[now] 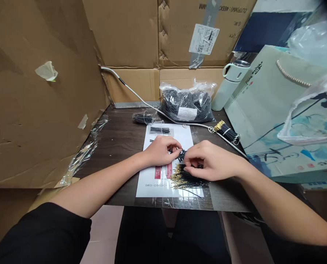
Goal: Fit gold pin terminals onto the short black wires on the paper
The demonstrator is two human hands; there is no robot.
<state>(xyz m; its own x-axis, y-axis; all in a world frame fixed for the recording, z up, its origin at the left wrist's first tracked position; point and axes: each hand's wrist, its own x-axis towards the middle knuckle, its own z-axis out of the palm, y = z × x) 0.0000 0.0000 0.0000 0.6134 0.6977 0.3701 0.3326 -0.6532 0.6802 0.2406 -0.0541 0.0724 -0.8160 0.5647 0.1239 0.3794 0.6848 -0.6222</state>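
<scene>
**Gold-tipped leads [186,179] point left, just below the frame's centre**

At the centre of the frame, the left grip [160,151] is curled, thumb and forefinger drawn close beside a small cluster of short black pieces [181,155]. The right grip [208,161], to its right, is bent inward with thumb and fingertips nearly together. I cannot tell whether either has anything pinched. The short pieces look like stubby cylinders, jumbled at several angles between the two.

Directly beneath the right grip, the thin black leads lie in a loose, flat pile. Their long axes run mostly left to right, with slender, shiny gold ends toward the left; one dark strand slants down and right below the pile.

Under them is a white paper sheet [145,185] with red printed blocks, on a dark wood-grain bench [108,143]. Above the left grip, a small clear packet [160,130] holds straight black pieces set sideways. Right of centre, a tied bundle [226,132] aims its gold ends up and left. Farther up, a crinkled plastic bag [186,102] bulges with black contents before corrugated cardboard [130,36].
</scene>
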